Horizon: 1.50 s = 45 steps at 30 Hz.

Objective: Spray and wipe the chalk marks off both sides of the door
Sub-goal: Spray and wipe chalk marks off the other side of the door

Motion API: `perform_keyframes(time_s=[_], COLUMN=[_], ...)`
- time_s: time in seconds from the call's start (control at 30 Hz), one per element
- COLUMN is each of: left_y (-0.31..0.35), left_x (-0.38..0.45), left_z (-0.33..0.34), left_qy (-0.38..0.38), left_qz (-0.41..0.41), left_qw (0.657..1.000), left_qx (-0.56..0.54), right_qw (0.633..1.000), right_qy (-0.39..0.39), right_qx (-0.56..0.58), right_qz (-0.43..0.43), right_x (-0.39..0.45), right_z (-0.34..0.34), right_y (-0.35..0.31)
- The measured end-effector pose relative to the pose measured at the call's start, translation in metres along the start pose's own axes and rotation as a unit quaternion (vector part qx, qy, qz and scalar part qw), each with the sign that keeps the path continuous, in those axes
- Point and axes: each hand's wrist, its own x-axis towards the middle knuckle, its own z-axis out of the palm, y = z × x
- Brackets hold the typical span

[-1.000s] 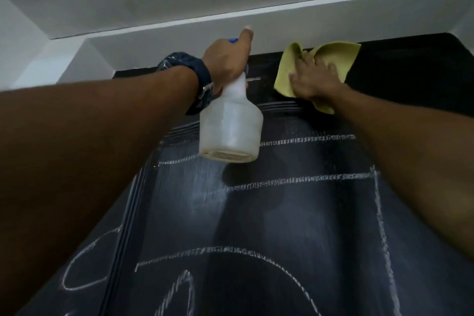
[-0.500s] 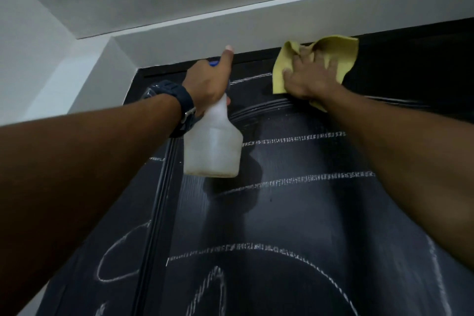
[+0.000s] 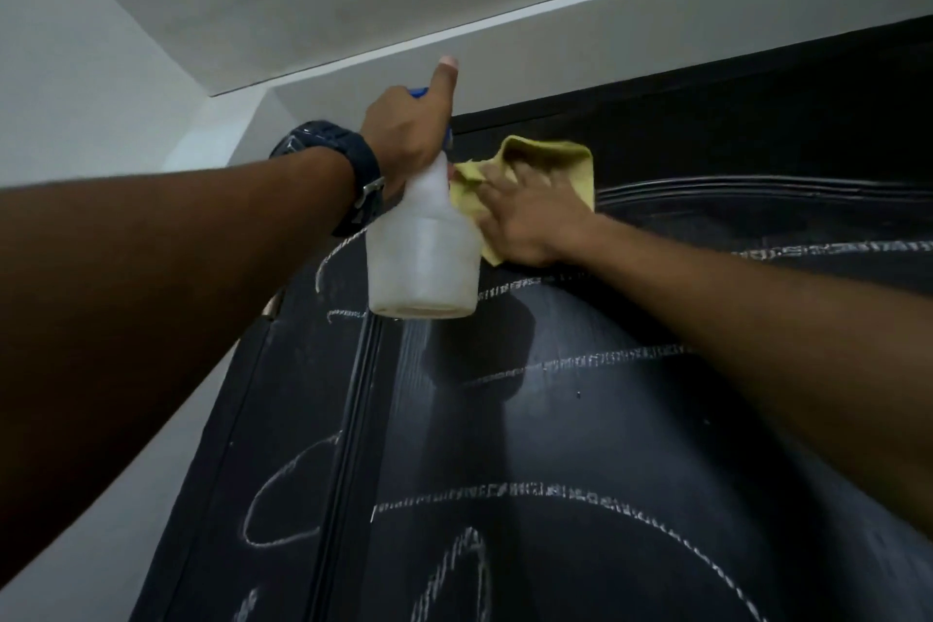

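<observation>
Gripping spray bottle (image 3: 423, 248), contents unclear

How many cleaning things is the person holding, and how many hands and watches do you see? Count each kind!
Spray bottle: 1
Yellow cloth: 1
Hands: 2, left hand, right hand
Watch: 1
Door: 1
Total: 6

Dim room; the spray bottle (image 3: 423, 248) throws a soft shadow on the door (image 3: 580, 419) just below the grip. Wide-angle bending at edges, forearms blurred.
</observation>
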Motion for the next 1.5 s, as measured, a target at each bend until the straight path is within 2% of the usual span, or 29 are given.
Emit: perform_keyframes(time_s=[0.07, 0.13, 0.2, 0.23, 0.3, 0.37, 0.43, 0.53, 0.57, 0.63, 0.7, 0.77, 0.83, 0.93, 1.0, 1.07, 1.13, 1.17, 1.23, 1.33, 1.43, 1.5], left_y=[-0.009, -0.022, -0.038, -0.045, -0.056, -0.068, -0.078, -0.096, -0.102, -0.116, -0.132, -0.145, -0.16, -0.178, -0.185, -0.194, -0.202, -0.205, -0.209, -0.208, -0.205, -0.204], left_x=[0.002, 0.001, 0.003, 0.001, -0.001, -0.003, -0.003, -0.003, -0.005, -0.01, -0.015, -0.025, -0.031, -0.044, -0.053, -0.066, -0.082, -0.089, -0.104, -0.115, -0.122, -0.125], left_z=[-0.012, -0.025, -0.04, -0.048, -0.064, -0.08, -0.095, -0.114, -0.121, -0.131, -0.137, -0.139, -0.138, -0.135, -0.136, -0.138, -0.137, -0.137, -0.139, -0.143, -0.15, -0.153], left_qy=[0.005, -0.003, -0.013, -0.015, -0.026, -0.057, -0.092, -0.101, -0.097, -0.088, -0.091, -0.096, -0.099, -0.107, -0.111, -0.112, -0.107, -0.103, -0.101, -0.095, -0.072, -0.064], left_qz=[-0.018, -0.037, -0.035, -0.037, -0.036, -0.033, -0.025, -0.008, -0.01, -0.007, -0.001, 0.008, -0.006, -0.029, -0.024, -0.02, -0.024, -0.026, -0.024, -0.023, -0.031, -0.031], left_qw=[1.0, 0.999, 0.999, 0.999, 0.999, 0.998, 0.995, 0.994, 0.995, 0.996, 0.996, 0.995, 0.995, 0.993, 0.993, 0.993, 0.993, 0.993, 0.993, 0.993, 0.993, 0.994], left_qx=[0.001, 0.005, 0.018, 0.016, 0.014, 0.024, 0.038, 0.031, 0.01, -0.026, -0.024, -0.014, -0.017, -0.031, -0.028, -0.027, -0.041, -0.045, -0.051, -0.063, -0.083, -0.084], right_qw=[0.999, 0.988, 0.98, 0.985, 0.998, 1.0, 1.0, 0.991, 0.989, 0.994, 0.998, 0.997, 0.999, 0.996, 0.993, 0.996, 0.996, 0.994, 0.992, 0.999, 0.99, 0.991], right_qy=[0.011, 0.014, 0.016, 0.013, -0.004, -0.009, 0.015, 0.017, 0.012, -0.009, -0.026, -0.016, 0.001, 0.002, -0.009, -0.03, -0.021, -0.019, -0.039, -0.004, 0.002, 0.011], right_qx=[-0.002, 0.009, 0.023, 0.022, 0.019, 0.006, -0.003, 0.023, 0.039, 0.055, 0.053, 0.054, 0.038, 0.019, 0.041, 0.06, 0.081, 0.095, 0.103, 0.033, 0.032, 0.041], right_qz=[0.038, 0.152, 0.198, 0.169, 0.059, -0.024, 0.001, 0.131, 0.141, 0.095, 0.005, -0.047, -0.023, 0.082, 0.111, 0.067, -0.014, -0.049, -0.062, 0.026, 0.138, 0.129], right_x=[0.019, 0.037, 0.05, 0.052, 0.044, 0.037, 0.055, 0.09, 0.094, 0.081, 0.045, 0.016, 0.035, 0.091, 0.099, 0.064, 0.008, -0.017, -0.027, 0.041, 0.088, 0.079], right_z=[-0.01, -0.02, -0.017, -0.011, 0.001, 0.011, 0.005, -0.003, -0.001, 0.009, 0.029, 0.038, 0.031, 0.013, 0.015, 0.026, 0.042, 0.045, 0.041, 0.027, 0.022, 0.029], right_y=[0.02, 0.04, 0.02, -0.005, -0.062, -0.087, -0.076, -0.073, -0.087, -0.136, -0.185, -0.205, -0.194, -0.168, -0.183, -0.22, -0.255, -0.265, -0.258, -0.216, -0.201, -0.216])
